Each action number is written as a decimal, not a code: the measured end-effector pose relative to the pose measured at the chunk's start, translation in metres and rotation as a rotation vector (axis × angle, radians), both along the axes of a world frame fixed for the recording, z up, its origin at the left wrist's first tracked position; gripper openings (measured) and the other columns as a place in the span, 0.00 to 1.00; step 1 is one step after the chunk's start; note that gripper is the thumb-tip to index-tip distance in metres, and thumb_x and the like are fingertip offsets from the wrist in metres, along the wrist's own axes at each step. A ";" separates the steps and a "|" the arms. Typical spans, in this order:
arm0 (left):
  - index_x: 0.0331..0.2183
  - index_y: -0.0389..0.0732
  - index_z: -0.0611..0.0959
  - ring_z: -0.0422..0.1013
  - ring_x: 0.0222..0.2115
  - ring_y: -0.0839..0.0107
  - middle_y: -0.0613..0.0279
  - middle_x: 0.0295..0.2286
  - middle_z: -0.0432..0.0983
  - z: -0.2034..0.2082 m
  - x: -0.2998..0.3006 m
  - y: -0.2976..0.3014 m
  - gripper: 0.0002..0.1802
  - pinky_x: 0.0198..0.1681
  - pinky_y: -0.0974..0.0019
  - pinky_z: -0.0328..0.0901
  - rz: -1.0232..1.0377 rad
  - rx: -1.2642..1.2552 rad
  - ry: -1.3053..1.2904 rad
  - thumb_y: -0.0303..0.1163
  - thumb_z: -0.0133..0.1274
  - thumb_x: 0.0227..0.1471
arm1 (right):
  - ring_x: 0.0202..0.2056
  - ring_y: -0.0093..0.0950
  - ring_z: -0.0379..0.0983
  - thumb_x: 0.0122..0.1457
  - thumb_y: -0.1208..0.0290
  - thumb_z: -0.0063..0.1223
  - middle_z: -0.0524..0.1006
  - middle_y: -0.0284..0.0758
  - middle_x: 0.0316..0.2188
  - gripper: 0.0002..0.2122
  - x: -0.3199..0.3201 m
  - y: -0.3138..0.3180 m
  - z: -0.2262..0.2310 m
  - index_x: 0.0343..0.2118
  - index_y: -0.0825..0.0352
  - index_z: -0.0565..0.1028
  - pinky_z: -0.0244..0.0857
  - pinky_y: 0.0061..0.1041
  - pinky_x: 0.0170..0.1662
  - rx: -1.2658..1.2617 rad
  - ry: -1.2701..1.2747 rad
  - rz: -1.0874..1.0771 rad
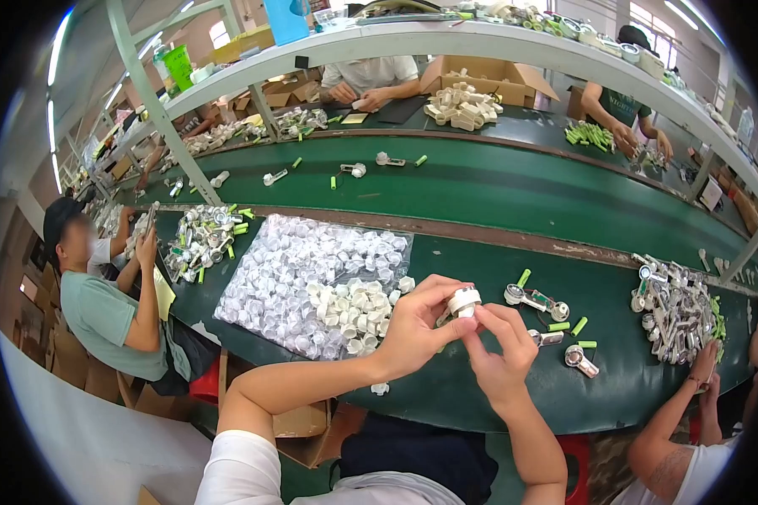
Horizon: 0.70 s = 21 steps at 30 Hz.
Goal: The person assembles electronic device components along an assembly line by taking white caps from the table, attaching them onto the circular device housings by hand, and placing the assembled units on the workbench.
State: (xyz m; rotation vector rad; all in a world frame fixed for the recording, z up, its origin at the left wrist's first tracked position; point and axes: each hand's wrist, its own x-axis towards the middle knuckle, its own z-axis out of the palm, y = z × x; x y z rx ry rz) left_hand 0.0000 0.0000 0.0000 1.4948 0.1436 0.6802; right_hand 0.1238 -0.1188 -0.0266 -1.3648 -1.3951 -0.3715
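Two hands are raised over the near green surface (pixel 480 396), brought together on one round white part (pixel 463 301): the left hand (pixel 417 328) grips it from one side, and the fingertips of the right hand (pixel 504 347) pinch it from the other. One small white piece (pixel 380 389) lies alone by the near edge. To the right of the hands lie three white-and-silver assemblies (pixel 581 360) and four green cylinders (pixel 579 326). To their left is one clear plastic bag (pixel 265 296) covered with white caps (pixel 299 261), too many to count, with one heap of cream rings (pixel 355 316) at its right side. One mound of assemblies stands at each end: the right mound (pixel 672 316) beside a co-worker's hands, the left mound (pixel 200 240) near a co-worker in a green shirt.

Beyond runs a green belt (pixel 497 189), its middle carrying three assemblies (pixel 385 159) and three green cylinders (pixel 421 160). Past it are one pile of cream parts (pixel 463 107), one open carton (pixel 514 82), one bunch of green cylinders (pixel 588 135) and two co-workers.
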 end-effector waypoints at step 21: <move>0.42 0.32 0.77 0.70 0.40 0.63 0.54 0.42 0.69 -0.041 0.006 0.041 0.17 0.44 0.63 0.67 0.388 0.309 0.193 0.30 0.60 0.52 | 0.40 0.19 0.72 0.63 0.71 0.54 0.77 0.37 0.43 0.16 0.010 0.065 -0.053 0.48 0.78 0.73 0.67 0.20 0.45 -0.242 1.126 0.372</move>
